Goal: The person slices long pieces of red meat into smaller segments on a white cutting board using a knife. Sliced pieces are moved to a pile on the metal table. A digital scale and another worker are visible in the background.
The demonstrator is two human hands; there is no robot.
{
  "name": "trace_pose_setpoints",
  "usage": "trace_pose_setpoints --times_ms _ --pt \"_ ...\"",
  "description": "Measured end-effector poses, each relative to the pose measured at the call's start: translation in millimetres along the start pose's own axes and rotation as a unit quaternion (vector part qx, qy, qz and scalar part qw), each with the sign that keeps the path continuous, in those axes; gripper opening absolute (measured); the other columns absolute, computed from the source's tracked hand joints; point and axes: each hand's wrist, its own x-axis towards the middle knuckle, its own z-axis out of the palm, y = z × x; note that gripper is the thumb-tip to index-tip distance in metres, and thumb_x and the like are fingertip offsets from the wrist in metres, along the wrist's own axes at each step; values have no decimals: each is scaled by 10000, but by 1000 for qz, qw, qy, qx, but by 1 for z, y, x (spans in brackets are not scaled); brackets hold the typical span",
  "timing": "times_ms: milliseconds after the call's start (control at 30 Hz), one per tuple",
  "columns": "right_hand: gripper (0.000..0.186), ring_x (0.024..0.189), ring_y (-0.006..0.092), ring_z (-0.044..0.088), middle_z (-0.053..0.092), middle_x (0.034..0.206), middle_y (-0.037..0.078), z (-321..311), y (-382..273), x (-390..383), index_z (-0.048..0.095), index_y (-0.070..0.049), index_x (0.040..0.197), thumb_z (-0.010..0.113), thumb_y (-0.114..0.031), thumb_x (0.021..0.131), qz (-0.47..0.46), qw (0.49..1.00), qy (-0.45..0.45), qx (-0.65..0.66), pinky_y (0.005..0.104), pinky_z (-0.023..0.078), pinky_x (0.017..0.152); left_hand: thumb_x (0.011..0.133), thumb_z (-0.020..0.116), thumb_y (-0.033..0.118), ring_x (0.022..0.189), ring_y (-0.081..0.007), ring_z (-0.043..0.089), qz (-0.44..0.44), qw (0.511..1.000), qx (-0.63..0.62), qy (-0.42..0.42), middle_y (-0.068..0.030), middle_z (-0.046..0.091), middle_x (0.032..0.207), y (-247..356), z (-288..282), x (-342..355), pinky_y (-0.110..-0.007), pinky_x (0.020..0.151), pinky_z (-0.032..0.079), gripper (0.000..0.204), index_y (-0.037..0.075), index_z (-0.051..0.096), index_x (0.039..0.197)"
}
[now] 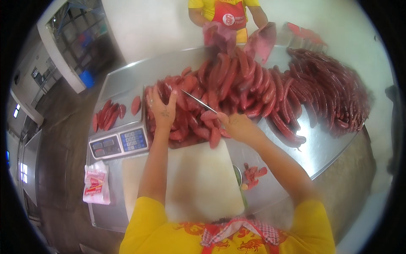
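A long pile of red sausages (228, 80) covers the middle of the metal table. Over its left part reaches my left hand (164, 109), thumb and fingers apart against the sausages there; the fingertips are partly lost among them. My right hand (239, 127) is closed round a knife (198, 100) at the pile's front edge. The thin blade points up and left, its tip a little right of my left hand. Pale pink sausages lie around the knife's lower end, and its handle is hidden. A white cutting board (198, 178) lies in front of the pile.
Left of the pile stands a digital scale (118, 143) with several short sausages (111, 115) on it. Plastic bags (96, 183) lie nearer. Small sausage pieces (253, 174) sit right of the board. Darker linked sausages (327, 91) are heaped far right. Across the table stands a person in a red apron (230, 15).
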Motion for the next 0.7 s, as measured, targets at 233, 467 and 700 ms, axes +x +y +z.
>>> trace_pose_setpoints --times_ms 233,467,700 --pt "494 778 441 639 648 833 276 -25 47 -72 627 25 944 430 -424 1008 158 987 42 -5 498 489 716 886 545 616 1411 -582 41 -20 963 214 -160 -201 -7 1614 -26 41 -17 -746 1066 88 844 274 163 1556" --pt "549 650 358 631 629 705 217 -41 94 -138 628 28 837 439 -461 1002 215 966 88 116 429 478 656 846 613 526 1326 -456 418 -65 868 411 -270 -249 467 1416 23 55 86 -683 1055 252 667 186 488 1405" --pt "547 545 175 575 568 610 99 -37 115 -180 604 28 830 433 -458 1015 260 934 138 201 327 450 542 775 636 279 1009 -389 658 -27 976 121 -178 -282 670 1037 15 219 145 -442 893 515 420 -52 678 1029"
